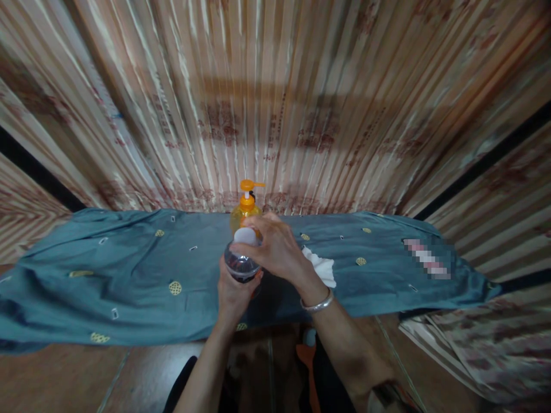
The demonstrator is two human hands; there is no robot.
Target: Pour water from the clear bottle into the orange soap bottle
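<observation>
My left hand is wrapped around the body of a clear bottle, which looks dark inside. My right hand reaches over from the right, its thumb and fingers closed on the bottle's round white cap. The cap sits at the top of the bottle; whether it is loose or tight, I cannot tell. Just behind stands a yellow pump bottle with an orange pump head, partly hidden by my right hand and the cap. A crumpled white tissue lies beside my right wrist.
A blue-green cloth with small yellow prints covers the narrow table. A pixelated item lies at its right end. Striped, patterned curtains hang behind, with dark poles at both sides. Brown tiled floor shows below.
</observation>
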